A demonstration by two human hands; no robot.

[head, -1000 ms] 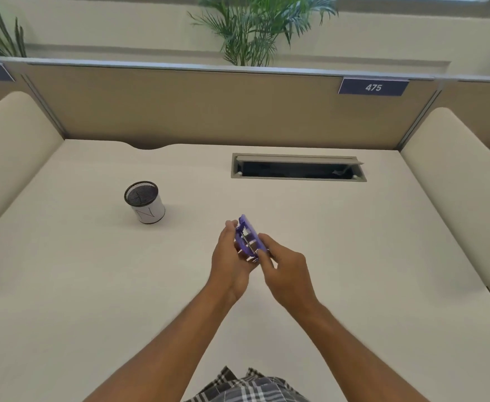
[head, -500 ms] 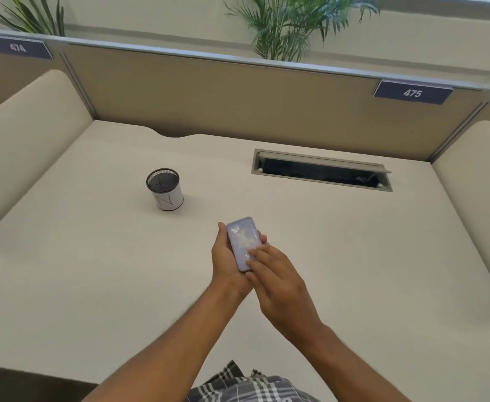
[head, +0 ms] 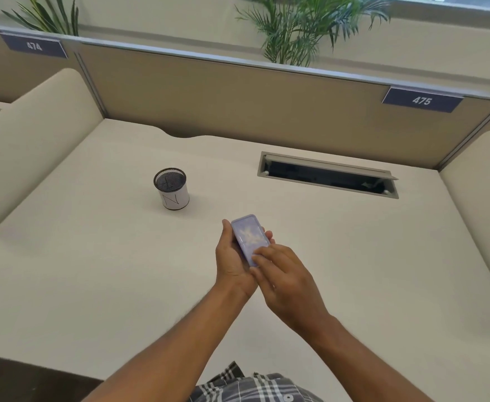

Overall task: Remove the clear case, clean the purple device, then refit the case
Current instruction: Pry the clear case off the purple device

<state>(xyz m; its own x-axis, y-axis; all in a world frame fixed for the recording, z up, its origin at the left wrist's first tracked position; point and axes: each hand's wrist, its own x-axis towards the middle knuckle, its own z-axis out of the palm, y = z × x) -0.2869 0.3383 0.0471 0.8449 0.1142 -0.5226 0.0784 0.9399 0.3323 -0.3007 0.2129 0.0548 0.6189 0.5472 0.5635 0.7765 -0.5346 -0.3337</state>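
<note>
The purple device (head: 249, 236) is a small flat rectangle with a glossy face turned up, held above the middle of the desk. My left hand (head: 232, 256) wraps it from the left and below, fingertips showing at its right edge. My right hand (head: 284, 274) lies over its near end, fingers pressing on the face and the lower edge. I cannot tell whether the clear case is on the device; no separate case shows anywhere.
A mesh pen cup (head: 171, 188) with a white label stands to the far left of my hands. An open cable slot (head: 328, 174) is sunk in the desk (head: 93, 271) at the back right. Padded dividers flank both sides, and a panel closes the back.
The device turned from on edge to flat, face up. My right hand moved onto its near end. The view shifted left and closer.
</note>
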